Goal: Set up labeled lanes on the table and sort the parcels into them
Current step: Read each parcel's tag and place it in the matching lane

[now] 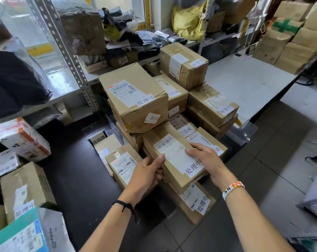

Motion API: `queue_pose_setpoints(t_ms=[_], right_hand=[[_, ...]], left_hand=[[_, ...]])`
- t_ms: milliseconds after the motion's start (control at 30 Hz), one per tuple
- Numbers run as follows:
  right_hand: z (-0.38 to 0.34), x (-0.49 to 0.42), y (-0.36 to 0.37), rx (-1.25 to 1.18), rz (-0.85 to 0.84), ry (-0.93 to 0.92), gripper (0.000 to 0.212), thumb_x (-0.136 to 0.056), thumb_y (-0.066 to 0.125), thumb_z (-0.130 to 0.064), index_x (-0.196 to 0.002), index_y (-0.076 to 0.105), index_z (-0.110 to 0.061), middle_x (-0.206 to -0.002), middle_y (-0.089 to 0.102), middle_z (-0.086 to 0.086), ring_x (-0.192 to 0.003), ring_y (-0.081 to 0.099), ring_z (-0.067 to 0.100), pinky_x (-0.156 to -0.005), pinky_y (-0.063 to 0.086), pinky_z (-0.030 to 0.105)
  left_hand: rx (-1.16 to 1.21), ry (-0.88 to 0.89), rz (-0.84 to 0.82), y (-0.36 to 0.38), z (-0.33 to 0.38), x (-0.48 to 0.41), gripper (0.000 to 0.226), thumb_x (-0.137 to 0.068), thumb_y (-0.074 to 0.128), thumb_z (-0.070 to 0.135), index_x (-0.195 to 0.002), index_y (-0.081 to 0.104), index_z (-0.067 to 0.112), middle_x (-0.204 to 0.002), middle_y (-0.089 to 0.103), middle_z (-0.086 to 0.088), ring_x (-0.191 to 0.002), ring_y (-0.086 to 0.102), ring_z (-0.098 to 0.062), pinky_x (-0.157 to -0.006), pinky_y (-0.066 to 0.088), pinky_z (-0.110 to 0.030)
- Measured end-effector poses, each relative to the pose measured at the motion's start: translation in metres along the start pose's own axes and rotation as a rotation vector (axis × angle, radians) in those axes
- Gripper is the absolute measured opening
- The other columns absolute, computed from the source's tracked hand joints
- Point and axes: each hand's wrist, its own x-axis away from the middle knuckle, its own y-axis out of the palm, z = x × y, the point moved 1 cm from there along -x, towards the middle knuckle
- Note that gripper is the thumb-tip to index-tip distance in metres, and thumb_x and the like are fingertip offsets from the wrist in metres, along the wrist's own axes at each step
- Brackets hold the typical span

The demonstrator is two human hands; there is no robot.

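1. Our left hand (150, 170) and right hand (205, 160) grip one parcel (174, 157) from either side, low at the near edge of the pile on the table (72, 170);
2. we judge that a bump here could topple the tilted box (136, 99) stacked just above;
3. all the cartons are taped shut; their contents are unseen.

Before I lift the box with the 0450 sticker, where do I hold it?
Probably from the left: one grip on the sticker face of the 0450 box, the other on the opposite far face. Both look free, while a parcel crowds its right side. It lies tilted.
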Motion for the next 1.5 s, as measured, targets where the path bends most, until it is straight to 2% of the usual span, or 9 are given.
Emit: queue_pose_setpoints(t_ms=[300, 400, 533, 700, 867, 967, 1067, 1200, 1500], right_hand=[[-0.004, -0.012, -0.009, 0.043, -0.016, 0.039, 0.033, -0.096, 0.075, -0.025, -0.128, 0.071, -0.024, -0.111, 0.080, 0.006, -0.101, 0.078, 0.030, -0.103, 0.056, 0.053], [-0.007, -0.013, -0.007, 0.102, -0.033, 0.038, 0.041, -0.096, 0.075, -0.030, -0.135, 0.066, -0.026, -0.110, 0.081, 0.002, -0.099, 0.079, 0.027, -0.099, 0.059, 0.049], [-0.016, -0.011, -0.004, 0.241, -0.034, 0.031, 0.043, -0.097, 0.071, -0.043, -0.138, 0.062, -0.032, -0.107, 0.081, -0.004, -0.091, 0.079, 0.018, -0.078, 0.059, 0.028], [-0.027, -0.012, 0.001, 0.526, 0.130, -0.189, 0.056, -0.095, 0.066, -0.060, -0.146, 0.055, -0.038, -0.140, 0.062, -0.008, -0.124, 0.061, 0.013, -0.092, 0.055, 0.033], [-0.057, 0.002, 0.033, 0.658, 0.247, -0.432, 0.062, -0.089, 0.062, -0.067, -0.145, 0.053, -0.041, -0.151, 0.056, -0.011, -0.138, 0.052, 0.015, -0.108, 0.049, 0.046], [-0.079, 0.018, 0.070, 0.683, 0.345, -0.636, 0.051, -0.091, 0.061, -0.057, -0.137, 0.062, -0.036, -0.132, 0.065, -0.013, -0.126, 0.056, 0.011, -0.106, 0.050, 0.046], [-0.089, 0.029, 0.120, 0.648, 0.366, -0.818, 0.032, -0.091, 0.066, -0.045, -0.117, 0.073, -0.028, -0.099, 0.067, -0.015, -0.099, 0.060, 0.011, -0.090, 0.055, 0.045], [-0.085, 0.031, 0.195, 0.622, 0.269, -0.936, 0.022, -0.089, 0.072, -0.036, -0.109, 0.075, -0.027, -0.098, 0.067, -0.014, -0.094, 0.063, 0.012, -0.086, 0.055, 0.045], [-0.041, 0.014, 0.365, 0.642, -0.126, -0.861, 0.037, -0.086, 0.071, -0.049, -0.116, 0.074, -0.027, -0.101, 0.068, -0.017, -0.092, 0.065, 0.005, -0.086, 0.052, 0.027]], left_hand=[[-0.028, 0.017, -0.033, 0.001, 0.000, -0.003, 0.039, -0.096, 0.069, 0.048, -0.103, 0.069, 0.009, -0.084, 0.070, -0.009, -0.069, 0.063, -0.020, -0.058, 0.049, -0.029], [-0.044, 0.012, -0.039, -0.001, 0.000, -0.004, 0.044, -0.095, 0.069, 0.050, -0.107, 0.070, 0.008, -0.084, 0.071, -0.006, -0.070, 0.064, -0.019, -0.061, 0.050, -0.031], [-0.084, 0.002, -0.026, -0.006, 0.002, -0.004, 0.055, -0.096, 0.062, 0.057, -0.104, 0.070, 0.003, -0.080, 0.070, -0.005, -0.068, 0.064, -0.018, -0.060, 0.051, -0.028], [-0.184, 0.063, 0.020, -0.021, 0.012, -0.002, 0.057, -0.103, 0.048, 0.059, -0.100, 0.069, 0.007, -0.078, 0.068, -0.003, -0.065, 0.064, -0.013, -0.059, 0.049, -0.025], [-0.247, 0.170, 0.059, -0.046, 0.028, 0.006, 0.055, -0.106, 0.042, 0.057, -0.098, 0.071, 0.011, -0.077, 0.070, -0.001, -0.066, 0.064, -0.011, -0.064, 0.049, -0.029], [-0.225, 0.222, 0.096, -0.068, 0.035, 0.014, 0.054, -0.107, 0.043, 0.055, -0.095, 0.072, 0.011, -0.074, 0.069, 0.001, -0.065, 0.063, -0.010, -0.062, 0.048, -0.027], [-0.184, 0.251, 0.160, -0.099, 0.040, 0.022, 0.050, -0.107, 0.046, 0.052, -0.092, 0.073, 0.012, -0.073, 0.067, 0.002, -0.064, 0.061, -0.009, -0.057, 0.045, -0.022], [-0.145, 0.276, 0.261, -0.153, 0.043, 0.030, 0.047, -0.106, 0.051, 0.048, -0.088, 0.074, 0.012, -0.075, 0.070, -0.002, -0.063, 0.063, -0.014, -0.057, 0.047, -0.025], [-0.096, 0.310, 0.497, -0.285, 0.029, 0.060, 0.046, -0.109, 0.051, 0.037, -0.069, 0.065, 0.018, -0.061, 0.065, 0.008, -0.056, 0.058, -0.005, -0.059, 0.044, -0.020]])
